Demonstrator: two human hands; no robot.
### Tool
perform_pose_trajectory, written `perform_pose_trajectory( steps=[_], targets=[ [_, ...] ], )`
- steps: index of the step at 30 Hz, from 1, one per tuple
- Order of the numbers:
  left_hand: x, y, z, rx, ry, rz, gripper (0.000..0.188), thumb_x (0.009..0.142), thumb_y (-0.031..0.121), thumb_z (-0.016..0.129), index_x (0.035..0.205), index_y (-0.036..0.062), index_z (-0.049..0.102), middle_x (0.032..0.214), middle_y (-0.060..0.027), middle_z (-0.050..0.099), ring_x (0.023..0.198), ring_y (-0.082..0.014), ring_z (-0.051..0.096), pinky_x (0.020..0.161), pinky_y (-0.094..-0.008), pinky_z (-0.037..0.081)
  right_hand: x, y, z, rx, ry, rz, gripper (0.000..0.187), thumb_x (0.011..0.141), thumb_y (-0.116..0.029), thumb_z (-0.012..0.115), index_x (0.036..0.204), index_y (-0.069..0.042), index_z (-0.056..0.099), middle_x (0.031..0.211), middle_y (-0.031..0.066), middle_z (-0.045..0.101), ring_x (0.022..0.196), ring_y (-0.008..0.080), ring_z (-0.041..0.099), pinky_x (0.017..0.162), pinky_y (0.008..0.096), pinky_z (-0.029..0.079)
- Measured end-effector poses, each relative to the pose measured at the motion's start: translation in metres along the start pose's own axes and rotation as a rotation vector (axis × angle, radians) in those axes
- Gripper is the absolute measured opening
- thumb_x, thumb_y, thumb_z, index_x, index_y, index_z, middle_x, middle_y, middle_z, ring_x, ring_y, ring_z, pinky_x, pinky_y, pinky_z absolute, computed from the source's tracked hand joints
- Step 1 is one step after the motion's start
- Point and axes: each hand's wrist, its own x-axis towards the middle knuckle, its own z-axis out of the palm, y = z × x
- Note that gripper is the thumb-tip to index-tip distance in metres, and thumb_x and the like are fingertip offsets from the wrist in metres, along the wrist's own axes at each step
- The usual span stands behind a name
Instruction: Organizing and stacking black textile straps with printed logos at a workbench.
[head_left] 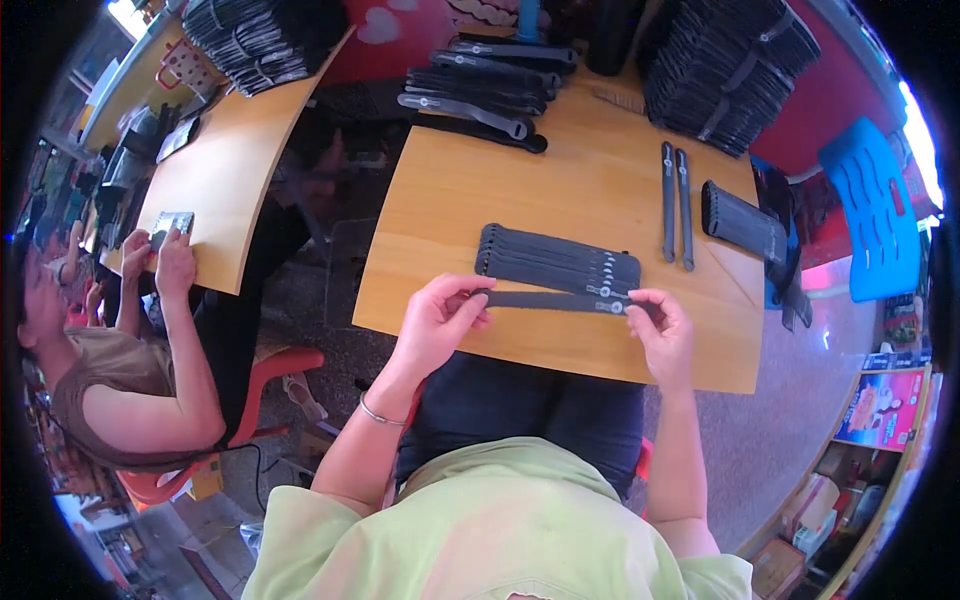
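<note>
A dark grey strap point(548, 301) with a pale round mark near one end is stretched sideways between my hands, close to the table's front edge. Its left end is pinched by my left hand point(438, 318), and its right end, beside the mark, by my right hand point(662, 325). Just beyond it, an overlapping row of similar straps point(550, 258) lies fanned on the wooden table point(440, 190), marks lined up at the right. Farther right are two single straps point(676, 205) side by side and a small bundle of straps point(742, 222).
A loose pile of straps point(485, 85) lies at the table's far edge. Tall tied stacks point(725, 75) stand at the back right. A blue plastic chair point(868, 210) is beyond the right side. At left, a co-worker point(150, 390) handles a small item at another table point(225, 165).
</note>
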Motion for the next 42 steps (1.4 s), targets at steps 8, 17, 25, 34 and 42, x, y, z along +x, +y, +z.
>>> perform_pose_trajectory(
  steps=[8,17,25,34,42],
  targets=[
    [0.010,-0.002,-0.001,0.005,0.097,-0.005,0.016,0.089,0.001,0.059,0.105,-0.0023,0.062,0.084,-0.0035,0.061,0.074,-0.0109,0.065,0.068,-0.0217,0.053,0.005,0.013,0.000,-0.136,0.058,-0.066,0.014,0.083,0.001,0.065,0.097,-0.003,0.064,0.080,-0.0030,0.058,0.067,0.0028,0.052,0.060,0.0174,0.042],
    [0.023,-0.002,-0.005,0.068,0.147,0.017,0.014,0.088,0.001,0.060,0.101,-0.0031,0.062,0.080,-0.0037,0.064,0.072,-0.0085,0.064,0.066,-0.0214,0.053,0.006,0.005,0.005,-0.095,0.097,-0.020,0.009,0.086,0.000,0.062,0.094,-0.002,0.062,0.078,-0.0021,0.059,0.066,0.0031,0.053,0.059,0.0185,0.045],
    [0.034,-0.014,-0.002,0.121,0.239,0.057,0.010,0.085,0.000,0.063,0.095,-0.0003,0.064,0.074,0.0015,0.061,0.063,-0.0034,0.055,0.057,-0.0171,0.044,0.007,0.011,0.004,-0.086,0.118,-0.042,0.008,0.086,-0.001,0.063,0.093,-0.002,0.062,0.077,-0.0030,0.057,0.066,0.0026,0.052,0.059,0.0181,0.044],
    [0.035,-0.023,0.001,0.186,0.300,0.151,0.008,0.083,0.001,0.065,0.091,-0.0009,0.063,0.072,0.0027,0.059,0.061,-0.0013,0.049,0.054,-0.0166,0.041,0.007,0.013,0.003,-0.098,0.141,-0.067,0.007,0.086,-0.001,0.063,0.091,-0.003,0.059,0.076,-0.0042,0.055,0.065,0.0020,0.049,0.058,0.0175,0.040],
    [0.036,-0.023,0.002,0.221,0.300,0.179,0.007,0.083,0.001,0.064,0.089,-0.0017,0.063,0.072,0.0023,0.060,0.058,-0.0013,0.049,0.053,-0.0172,0.041,0.006,0.010,0.003,-0.111,0.137,-0.108,0.005,0.087,-0.002,0.062,0.091,-0.003,0.058,0.075,-0.0041,0.054,0.064,0.0021,0.047,0.057,0.0180,0.040]
  ],
)
